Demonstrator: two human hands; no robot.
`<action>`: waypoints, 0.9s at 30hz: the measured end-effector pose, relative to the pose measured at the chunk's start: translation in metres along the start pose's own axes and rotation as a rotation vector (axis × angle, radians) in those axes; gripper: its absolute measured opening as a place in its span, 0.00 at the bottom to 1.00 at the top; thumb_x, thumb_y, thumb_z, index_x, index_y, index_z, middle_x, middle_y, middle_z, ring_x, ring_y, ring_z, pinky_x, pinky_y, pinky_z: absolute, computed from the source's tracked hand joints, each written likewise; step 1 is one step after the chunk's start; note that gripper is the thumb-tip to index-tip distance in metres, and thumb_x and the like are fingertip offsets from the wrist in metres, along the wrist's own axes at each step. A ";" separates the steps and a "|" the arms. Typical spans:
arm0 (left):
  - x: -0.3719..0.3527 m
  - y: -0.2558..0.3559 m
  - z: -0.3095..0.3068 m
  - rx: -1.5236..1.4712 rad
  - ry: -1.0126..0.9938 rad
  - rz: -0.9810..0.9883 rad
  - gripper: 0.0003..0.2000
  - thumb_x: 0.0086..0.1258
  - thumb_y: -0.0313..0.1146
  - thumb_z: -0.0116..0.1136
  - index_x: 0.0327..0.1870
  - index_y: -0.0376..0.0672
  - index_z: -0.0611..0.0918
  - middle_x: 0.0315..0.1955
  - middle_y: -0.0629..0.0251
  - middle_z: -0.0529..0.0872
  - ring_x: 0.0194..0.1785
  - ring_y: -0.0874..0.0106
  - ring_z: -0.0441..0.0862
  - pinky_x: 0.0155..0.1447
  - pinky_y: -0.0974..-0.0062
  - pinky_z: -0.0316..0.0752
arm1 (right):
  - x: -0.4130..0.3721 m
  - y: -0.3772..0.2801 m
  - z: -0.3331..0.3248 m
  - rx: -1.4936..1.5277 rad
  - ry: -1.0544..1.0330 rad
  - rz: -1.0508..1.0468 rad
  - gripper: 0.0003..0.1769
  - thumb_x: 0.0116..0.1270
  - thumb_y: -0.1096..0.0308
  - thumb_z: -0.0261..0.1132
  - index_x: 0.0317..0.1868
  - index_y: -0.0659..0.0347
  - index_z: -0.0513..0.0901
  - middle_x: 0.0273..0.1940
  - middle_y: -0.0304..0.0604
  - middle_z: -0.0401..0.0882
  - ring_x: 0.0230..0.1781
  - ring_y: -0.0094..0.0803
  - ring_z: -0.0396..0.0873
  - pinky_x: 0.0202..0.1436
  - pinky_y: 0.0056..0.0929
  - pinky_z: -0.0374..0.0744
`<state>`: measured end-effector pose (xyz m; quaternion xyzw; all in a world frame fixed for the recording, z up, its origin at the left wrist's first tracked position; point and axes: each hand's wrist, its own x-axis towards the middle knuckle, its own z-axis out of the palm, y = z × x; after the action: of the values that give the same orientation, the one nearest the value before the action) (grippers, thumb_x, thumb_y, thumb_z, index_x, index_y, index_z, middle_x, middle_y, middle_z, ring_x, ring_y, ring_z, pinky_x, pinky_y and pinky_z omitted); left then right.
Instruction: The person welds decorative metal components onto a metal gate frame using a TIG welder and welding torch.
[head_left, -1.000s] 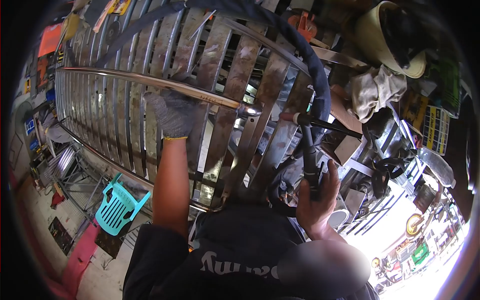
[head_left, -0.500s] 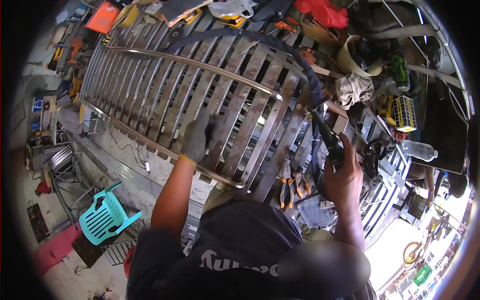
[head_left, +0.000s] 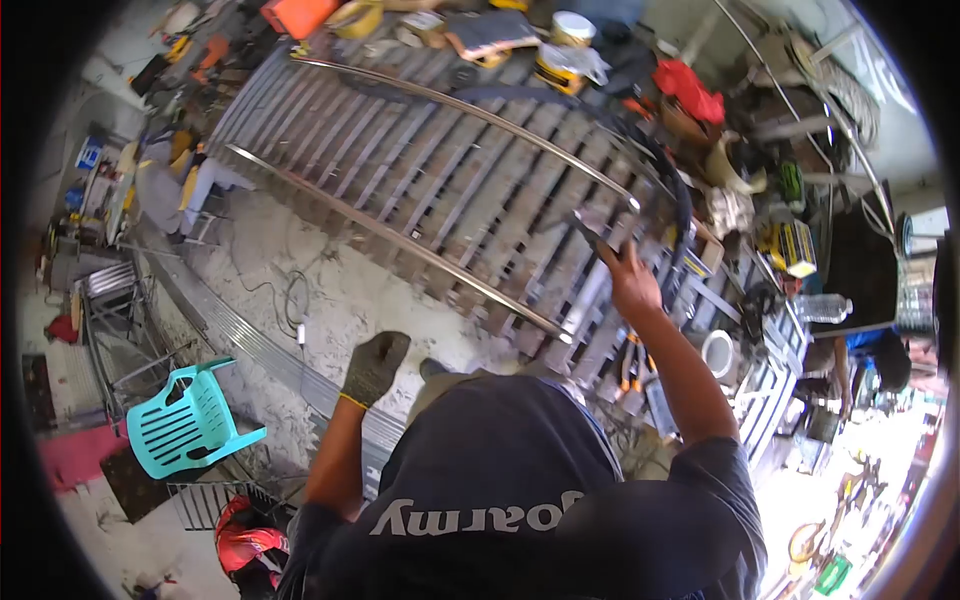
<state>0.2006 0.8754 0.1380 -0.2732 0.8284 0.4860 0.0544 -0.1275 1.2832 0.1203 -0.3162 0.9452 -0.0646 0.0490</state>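
Presently, right hand (head_left: 637, 287): bare, raised over the slatted bench near its right end; thumb and some fingers pinch a dark tool, while two fingertips stand apart and extended.
Left hand (head_left: 376, 368): gloved in grey with a yellow cuff edge, off the bench and above the floor; its fingers bend inward, but whether they press fully together cannot be told.
Dark tool (head_left: 592, 236): in the right hand, slanting up and to the left over the slats, between the ends of the two tubes; its tip is blurred.
Near tube (head_left: 470, 281): shiny, lying along the bench's near side, well apart from the left hand.
Far tube (head_left: 515, 128): shiny too, running lengthwise across the bench's far side.
Slatted bench (head_left: 415, 150): metal strips laid crosswise under both tubes, with narrow gaps between.
Black hose (head_left: 683, 200): curving round the bench's right end.
Pliers (head_left: 632, 362): orange-handled, near the bench's close right corner.
Right-hand clutter: a yellow box (head_left: 797, 247) and a clear bottle (head_left: 823, 308).
Floor: a turquoise chair (head_left: 190, 425) at lower left, beyond long metal strips (head_left: 250, 348).
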 end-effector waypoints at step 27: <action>0.009 -0.316 -0.356 -0.448 0.490 -0.320 0.20 0.86 0.48 0.68 0.59 0.37 0.90 0.34 0.66 0.91 0.36 0.77 0.86 0.44 0.72 0.83 | 0.330 -0.149 0.094 -0.272 -0.957 0.572 0.12 0.74 0.62 0.76 0.40 0.63 0.93 0.36 0.51 0.92 0.33 0.42 0.92 0.36 0.44 0.89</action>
<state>0.4149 0.4550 0.0759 -0.5127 0.6365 0.5610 -0.1317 -0.2890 0.9573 0.0333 -0.0452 0.8656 0.2236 0.4458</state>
